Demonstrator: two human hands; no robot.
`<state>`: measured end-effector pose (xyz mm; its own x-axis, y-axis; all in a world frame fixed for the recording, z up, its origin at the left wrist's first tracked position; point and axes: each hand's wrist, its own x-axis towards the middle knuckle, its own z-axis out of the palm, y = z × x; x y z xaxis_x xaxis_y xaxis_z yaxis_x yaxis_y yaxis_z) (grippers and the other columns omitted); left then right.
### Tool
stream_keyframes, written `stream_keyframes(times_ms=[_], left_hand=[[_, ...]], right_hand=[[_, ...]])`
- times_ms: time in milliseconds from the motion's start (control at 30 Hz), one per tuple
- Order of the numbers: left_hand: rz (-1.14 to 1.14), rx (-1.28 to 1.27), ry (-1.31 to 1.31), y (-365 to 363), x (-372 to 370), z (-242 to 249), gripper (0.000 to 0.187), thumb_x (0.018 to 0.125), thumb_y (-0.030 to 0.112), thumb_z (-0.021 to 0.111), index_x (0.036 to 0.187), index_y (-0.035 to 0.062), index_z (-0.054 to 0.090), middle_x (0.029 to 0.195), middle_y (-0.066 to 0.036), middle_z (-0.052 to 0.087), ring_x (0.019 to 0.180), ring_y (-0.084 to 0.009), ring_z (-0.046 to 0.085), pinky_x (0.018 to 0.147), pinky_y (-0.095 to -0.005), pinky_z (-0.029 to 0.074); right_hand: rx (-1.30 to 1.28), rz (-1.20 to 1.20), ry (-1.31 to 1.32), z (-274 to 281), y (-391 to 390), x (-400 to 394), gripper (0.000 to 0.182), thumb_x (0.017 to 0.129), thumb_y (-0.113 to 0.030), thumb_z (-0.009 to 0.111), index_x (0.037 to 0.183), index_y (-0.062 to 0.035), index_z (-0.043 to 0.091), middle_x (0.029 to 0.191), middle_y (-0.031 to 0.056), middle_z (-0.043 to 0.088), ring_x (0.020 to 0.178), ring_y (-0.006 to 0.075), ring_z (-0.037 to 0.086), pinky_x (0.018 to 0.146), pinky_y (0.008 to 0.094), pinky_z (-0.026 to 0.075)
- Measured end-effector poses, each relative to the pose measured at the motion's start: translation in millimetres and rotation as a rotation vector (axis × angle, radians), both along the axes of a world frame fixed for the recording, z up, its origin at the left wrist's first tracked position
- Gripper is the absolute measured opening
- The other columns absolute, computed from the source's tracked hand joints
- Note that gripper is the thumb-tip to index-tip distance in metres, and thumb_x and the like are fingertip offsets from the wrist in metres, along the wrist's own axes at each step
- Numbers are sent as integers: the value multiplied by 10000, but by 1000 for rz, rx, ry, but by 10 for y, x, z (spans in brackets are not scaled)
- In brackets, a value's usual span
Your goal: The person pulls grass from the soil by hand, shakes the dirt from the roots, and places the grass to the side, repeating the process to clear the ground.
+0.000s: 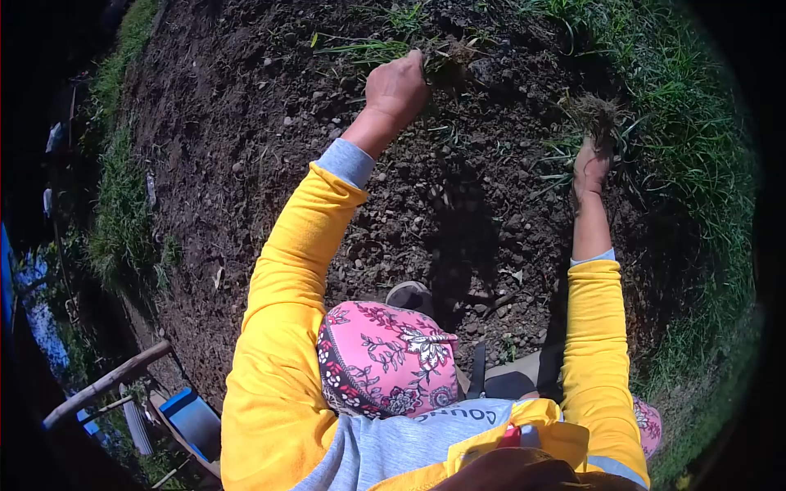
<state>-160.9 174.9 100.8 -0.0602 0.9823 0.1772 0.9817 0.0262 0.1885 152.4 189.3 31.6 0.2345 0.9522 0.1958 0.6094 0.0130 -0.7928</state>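
Bright yellow sleeves (286, 254), grey shirt (385, 446), pink floral cloth (389, 358), and there's green grass (688, 114) blazing against dark brown soil (221, 147)!

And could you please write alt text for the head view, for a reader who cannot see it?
The left hand and right hand each grip a grass clump with exposed roots, over dark, stony soil. Yellow sleeves reach toward the wrists; growing grass borders the soil.

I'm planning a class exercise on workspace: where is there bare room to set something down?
Widest: the soil between the left grass strip and left yellow sleeve. Smaller: stony, partly shaded ground between that and the right sleeve. Crowded: around the left hand and right hand, each gripping a grass clump, and along the thick grass at right.
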Motion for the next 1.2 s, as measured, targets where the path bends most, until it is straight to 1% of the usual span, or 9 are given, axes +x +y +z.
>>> stream_keyframes(times_ms=[100, 200, 267, 433, 567, 733, 833, 1000, 1200], left_hand=[[-46, 278, -82, 384, 314, 205, 156, 765, 199, 450, 831, 61, 482, 728, -135, 584, 674, -323, 573, 583, -413, 455], [-80, 52, -6, 697, 596, -32, 153, 784, 138, 399, 830, 52, 517, 763, -131, 604, 713, -283, 598, 596, -378, 475], [-142, -171, 107, 895, 626, -319, 183, 775, 139, 416, 842, 57, 564, 810, -132, 614, 746, -270, 606, 621, -350, 485], [-134, 177, 7, 889, 641, -31, 133, 763, 116, 446, 798, 45, 552, 756, -138, 611, 696, -280, 605, 590, -372, 483], [-251, -237, 118, 783, 587, -480, 137, 744, 128, 484, 796, 59, 590, 781, -135, 615, 721, -276, 608, 573, -387, 492], [-55, 102, 6, 799, 573, -270, 187, 772, 122, 415, 810, 36, 577, 823, -154, 605, 752, -279, 601, 623, -366, 486], [-274, -223, 156, 793, 507, -459, 185, 774, 109, 404, 818, 32, 567, 812, -153, 605, 757, -282, 598, 619, -384, 480], [-82, 127, -9, 932, 484, -361, 161, 751, 120, 432, 770, 52, 577, 748, -123, 612, 691, -289, 601, 588, -376, 484], [-61, 45, -50, 958, 433, -324, 165, 743, 140, 453, 822, 63, 576, 757, -147, 605, 690, -276, 602, 586, -378, 485]], right_hand=[[-8, -8, -604, -408, -373, 502, 345, 827, -109, 404, 1169, -69, 429, 978, 189, 539, 786, 345, 532, 689, 381, 404], [-607, -397, 3, 33, -725, 201, 358, 827, -135, 464, 1179, -81, 435, 983, 170, 545, 842, 264, 538, 725, 341, 409], [-44, -139, 265, -381, -894, 305, 345, 820, -191, 515, 1078, 35, 476, 1065, 137, 526, 967, 215, 497, 839, 290, 364], [-140, -202, 344, -289, -1004, 327, 369, 818, -171, 526, 1091, 64, 447, 1100, 131, 508, 994, 198, 481, 854, 285, 353], [-139, -176, 386, -271, -880, 251, 374, 822, -192, 521, 1096, 54, 451, 1100, 120, 508, 985, 197, 484, 852, 285, 349], [-32, -80, 388, -164, -895, 225, 355, 810, -204, 546, 1057, 42, 488, 1039, 80, 543, 912, 166, 498, 803, 282, 367], [-145, -219, 352, -314, -851, 244, 352, 812, -210, 541, 1054, 41, 493, 1055, 86, 538, 926, 170, 497, 808, 283, 366], [-38, -111, 424, -246, -858, 273, 302, 807, -165, 552, 1036, 26, 508, 991, 68, 560, 872, 140, 502, 781, 255, 370], [-77, -154, 443, -396, -840, 362, 283, 806, -147, 546, 1032, 22, 515, 986, 68, 558, 860, 140, 503, 772, 259, 378]])
